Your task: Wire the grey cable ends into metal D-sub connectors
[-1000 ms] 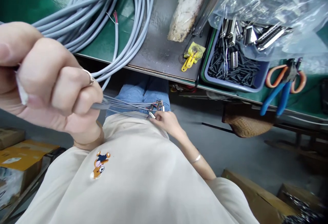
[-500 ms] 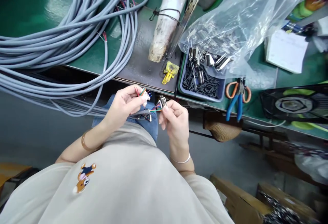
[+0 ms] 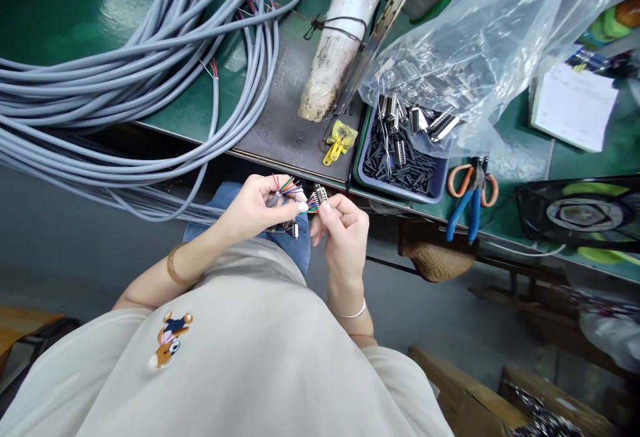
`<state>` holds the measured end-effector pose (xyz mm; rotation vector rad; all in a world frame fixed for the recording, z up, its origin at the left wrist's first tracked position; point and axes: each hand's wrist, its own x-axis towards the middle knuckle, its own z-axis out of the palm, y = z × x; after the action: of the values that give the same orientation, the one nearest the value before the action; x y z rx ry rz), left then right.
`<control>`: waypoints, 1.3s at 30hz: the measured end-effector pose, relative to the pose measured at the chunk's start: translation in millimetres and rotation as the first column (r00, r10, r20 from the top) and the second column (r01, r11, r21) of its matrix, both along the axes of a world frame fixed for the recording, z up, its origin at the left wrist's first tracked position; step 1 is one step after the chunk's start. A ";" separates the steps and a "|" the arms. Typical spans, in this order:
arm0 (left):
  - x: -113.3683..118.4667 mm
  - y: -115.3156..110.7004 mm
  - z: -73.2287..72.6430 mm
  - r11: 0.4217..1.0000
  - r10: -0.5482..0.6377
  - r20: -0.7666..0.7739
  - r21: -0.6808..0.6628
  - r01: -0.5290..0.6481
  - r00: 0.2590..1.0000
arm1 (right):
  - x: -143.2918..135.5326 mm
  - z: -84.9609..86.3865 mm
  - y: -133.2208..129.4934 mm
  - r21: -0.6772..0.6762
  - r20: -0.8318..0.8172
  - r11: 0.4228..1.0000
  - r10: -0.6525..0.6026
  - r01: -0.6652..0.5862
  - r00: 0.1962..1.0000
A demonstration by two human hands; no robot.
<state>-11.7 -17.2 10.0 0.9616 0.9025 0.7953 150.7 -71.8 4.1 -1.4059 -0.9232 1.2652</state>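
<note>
Over my lap, my left hand (image 3: 257, 209) is closed on a grey cable end (image 3: 274, 199), whose thin coloured wires (image 3: 291, 187) fan out at the fingertips. Its thumb tip reaches the wires behind a small metal multi-pin connector (image 3: 321, 193). That connector is pinched between thumb and index finger of my right hand (image 3: 344, 229); red, green and other coloured wires run from its back. Below my left fingers, more connectors (image 3: 291, 227) lie against my jeans, partly hidden. Which wires belong to which cable cannot be made out.
Grey cables (image 3: 165, 83) loop over the green bench at left. A wrapped soldering iron stand (image 3: 333, 43), a yellow clip (image 3: 340, 142), a blue bin (image 3: 438, 183) of black sleeves and connectors, a plastic bag (image 3: 470, 57), pliers (image 3: 471, 200) and a fan (image 3: 583, 213) line the bench.
My left hand has moved right, bringing its thumb to the wires at the connector. The wires at its fingertips now fan out more visibly. My right hand keeps hold of the connector.
</note>
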 end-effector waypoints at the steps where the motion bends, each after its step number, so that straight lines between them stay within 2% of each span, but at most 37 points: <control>1: 0.2 0.1 0.3 1.000 0.002 0.007 0.006 -0.002 1.000 | 0.3 -0.5 0.1 0.006 0.009 1.000 -0.002 0.001 1.000; 8: 1.1 -0.9 -1.3 1.000 0.018 -0.015 0.000 -0.018 1.000 | 3.8 0.7 3.4 0.066 0.090 0.998 -0.024 0.018 0.996; 13: 1.6 -0.6 -0.1 0.999 0.000 0.010 -0.053 0.001 1.000 | 7.4 5.1 5.8 0.039 0.185 0.999 0.022 -0.030 0.983; 16: 1.9 0.0 2.3 0.997 -0.004 0.006 -0.082 0.004 1.000 | 7.9 4.9 8.1 0.014 0.122 0.999 0.049 -0.051 0.991; 19: 1.7 0.7 3.9 0.996 -0.012 -0.012 -0.093 0.011 1.000 | 6.2 2.1 12.0 -0.050 -0.012 0.996 0.078 -0.078 0.997; 22: 1.1 1.5 3.9 0.998 -0.009 -0.038 -0.066 0.007 0.999 | 3.0 -1.0 15.7 -0.107 -0.127 0.989 0.087 -0.101 0.988; 25: 0.8 1.9 2.5 1.000 0.009 -0.069 -0.026 -0.011 0.998 | 0.1 -3.1 16.8 -0.110 -0.166 0.990 0.070 -0.089 0.984; 28: 1.2 1.7 0.1 1.000 0.015 -0.068 0.002 -0.015 0.998 | 0.0 -4.6 15.0 -0.076 -0.110 0.994 0.075 -0.084 0.991; 31: 2.3 1.0 -2.2 0.999 0.021 -0.072 0.027 -0.019 0.997 | 5.1 -5.0 11.0 -0.006 0.114 0.998 0.066 -0.066 0.991; 33: 3.2 0.7 -3.1 0.999 0.027 -0.079 0.027 -0.025 0.996 | 11.7 -3.5 7.2 0.176 0.379 0.984 -0.056 -0.013 0.924; 34: 3.6 0.5 -3.3 0.999 0.030 -0.081 0.025 -0.028 0.996 | 15.6 -1.9 5.1 0.305 0.505 0.952 -0.147 -0.017 0.851; 36: 4.2 0.2 -3.1 0.999 0.034 -0.082 0.033 -0.031 0.996 | 23.5 2.8 1.0 0.508 0.672 0.850 -0.292 -0.138 0.680; 37: 4.4 0.1 -2.8 0.999 0.034 -0.085 0.044 -0.030 0.996 | 26.9 5.8 -0.7 0.544 0.725 0.807 -0.312 -0.232 0.613; 39: 4.7 -0.5 -2.0 0.997 0.033 -0.097 0.073 -0.026 0.995 | 32.1 11.8 -2.6 0.519 0.806 0.756 -0.278 -0.399 0.522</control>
<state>-7.0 -17.6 8.1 1.0600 0.9805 0.8152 182.8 -74.4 15.9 -1.3519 -1.9026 0.0540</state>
